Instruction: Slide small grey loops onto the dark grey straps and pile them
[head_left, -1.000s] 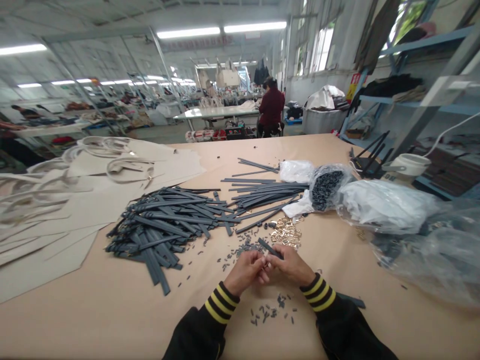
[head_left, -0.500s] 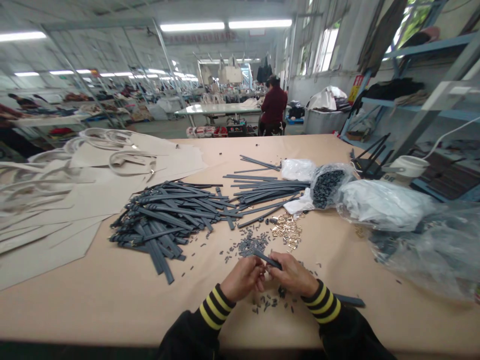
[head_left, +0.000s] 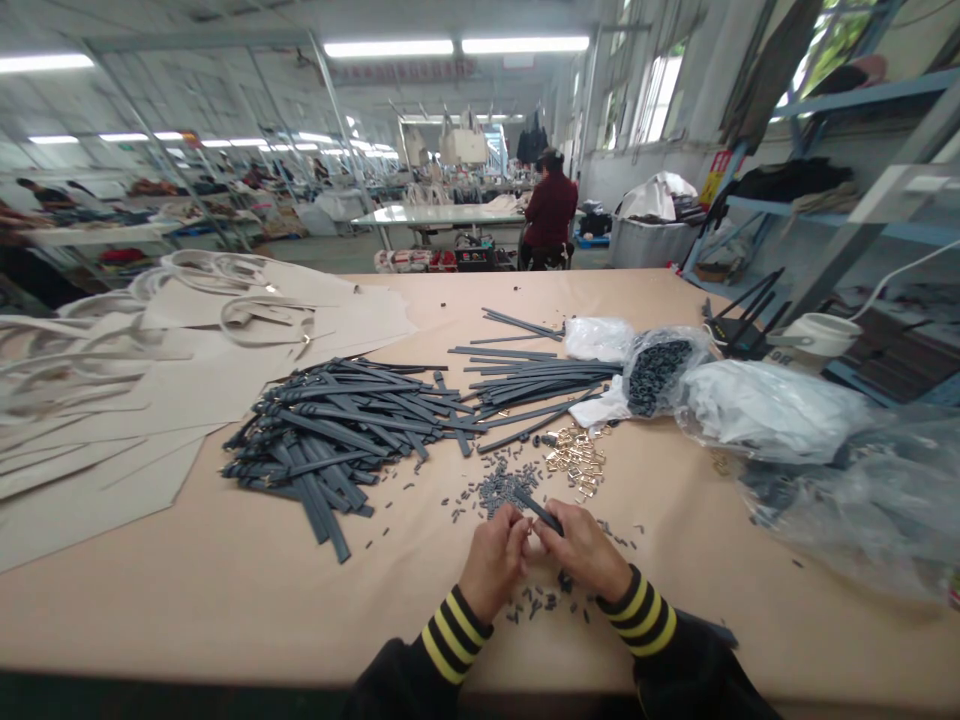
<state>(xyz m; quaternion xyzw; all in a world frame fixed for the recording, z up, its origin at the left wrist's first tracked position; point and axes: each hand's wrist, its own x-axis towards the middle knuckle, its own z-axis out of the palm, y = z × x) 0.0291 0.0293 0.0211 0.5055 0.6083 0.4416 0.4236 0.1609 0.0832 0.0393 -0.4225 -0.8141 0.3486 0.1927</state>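
My right hand (head_left: 586, 545) is closed around a dark grey strap (head_left: 538, 512), whose far end sticks out to the upper left. Close against it, my left hand (head_left: 495, 558) has its fingers pinched together near the strap's lower end. What sits between those fingertips is too small to make out. Just beyond the hands lies a heap of small dark grey pieces (head_left: 504, 485). Gold metal buckles (head_left: 577, 460) are scattered behind that heap. More small dark pieces (head_left: 536, 603) lie below my hands, and another strap (head_left: 709, 628) is partly hidden by my right sleeve.
A large pile of dark straps (head_left: 337, 420) lies to the left, with beige fabric panels (head_left: 165, 400) beyond. More loose straps (head_left: 540, 375) and a bag of black parts (head_left: 660, 370) sit ahead. Plastic bags (head_left: 772, 410) cover the right side. A person (head_left: 551, 210) sits farther off.
My left hand has shifted slightly right and up, its fingers now closed more tightly beside the strap. My right hand still grips the strap, nearly in the same place.
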